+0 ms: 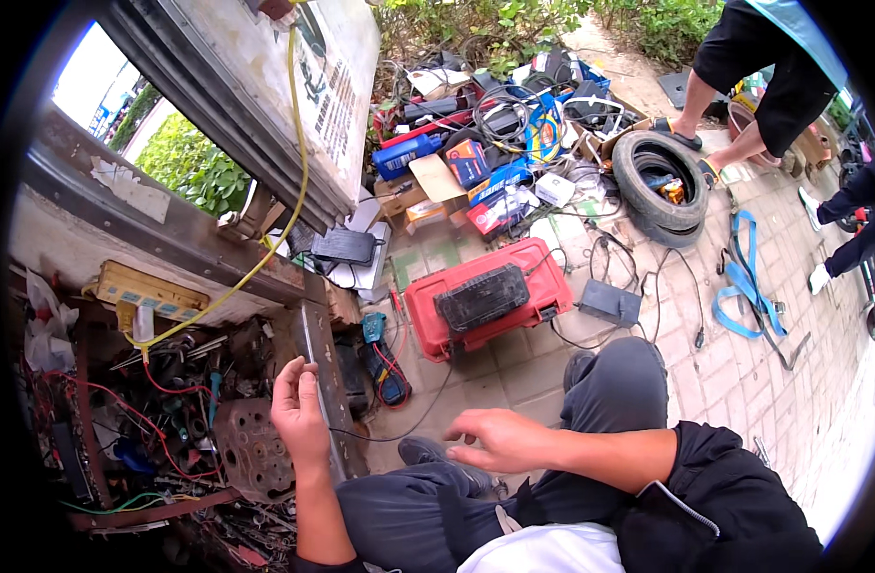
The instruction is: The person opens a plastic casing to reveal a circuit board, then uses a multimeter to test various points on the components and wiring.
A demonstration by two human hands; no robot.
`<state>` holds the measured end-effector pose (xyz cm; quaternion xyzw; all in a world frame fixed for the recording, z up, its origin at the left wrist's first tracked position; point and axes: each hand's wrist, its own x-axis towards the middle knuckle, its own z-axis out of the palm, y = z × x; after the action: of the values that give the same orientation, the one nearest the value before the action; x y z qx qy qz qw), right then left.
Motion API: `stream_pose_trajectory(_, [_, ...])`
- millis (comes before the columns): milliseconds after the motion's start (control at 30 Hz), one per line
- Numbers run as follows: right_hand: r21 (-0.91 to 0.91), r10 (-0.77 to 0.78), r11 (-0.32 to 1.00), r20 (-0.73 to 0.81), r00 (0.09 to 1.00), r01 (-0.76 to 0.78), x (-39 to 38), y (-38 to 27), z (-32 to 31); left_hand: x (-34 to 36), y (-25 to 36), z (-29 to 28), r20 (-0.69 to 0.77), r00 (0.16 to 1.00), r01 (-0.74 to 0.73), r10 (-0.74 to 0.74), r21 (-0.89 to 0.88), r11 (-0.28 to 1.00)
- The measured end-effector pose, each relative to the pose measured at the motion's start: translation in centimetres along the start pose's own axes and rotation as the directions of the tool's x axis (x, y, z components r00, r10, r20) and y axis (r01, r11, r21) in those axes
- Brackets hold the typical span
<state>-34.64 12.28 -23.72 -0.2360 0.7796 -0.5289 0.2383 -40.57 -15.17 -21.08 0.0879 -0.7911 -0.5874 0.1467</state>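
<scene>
Seated person, one hand at a cluttered tool compartment, the other loose over the knee.

The left hand (299,413) was raised with fingers curled, its grip closed on a thin black wire (399,432) at the compartment's metal edge (315,368); the wire ran right toward the red case (533,291). The right hand (499,439) hovered palm-down, fingers spread, grip released, right of the wire. The open compartment (170,420), left of the red case, held tangled red and green wires, a perforated metal plate (251,447) and hand tools.
</scene>
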Motion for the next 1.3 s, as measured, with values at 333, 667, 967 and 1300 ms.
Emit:
stream_pose_trajectory(333, [-0.214, -0.006, 0.977, 0.039, 0.999, 0.014, 0.9, 0.7, 0.8, -0.3, -0.9, -1.3, 0.040, 0.998, -0.061, 0.054, 0.217, 0.974])
stream_pose_trajectory(667, [-0.421, 0.061, 0.902, 0.352, 0.934, 0.099, -1.9, 1.3, -1.0, 0.9, -1.6, 1.6, 0.080, 0.997, -0.005, -0.014, 0.233, 0.973])
stream_pose_trajectory(967, [-0.369, -0.144, 0.892, 0.315, 0.938, 0.261, -3.5, 1.2, -2.2, 2.4, 0.6, 3.4, 0.026, 0.990, -0.139, 0.142, 0.426, 0.894])
stream_pose_trajectory(1300, [-0.339, -0.063, 0.920, 0.367, 0.928, 0.197, -3.0, -0.4, -2.3, 5.3, 17.3, -13.3, -0.347, 0.746, -0.338, 0.568, 0.538, 0.772])
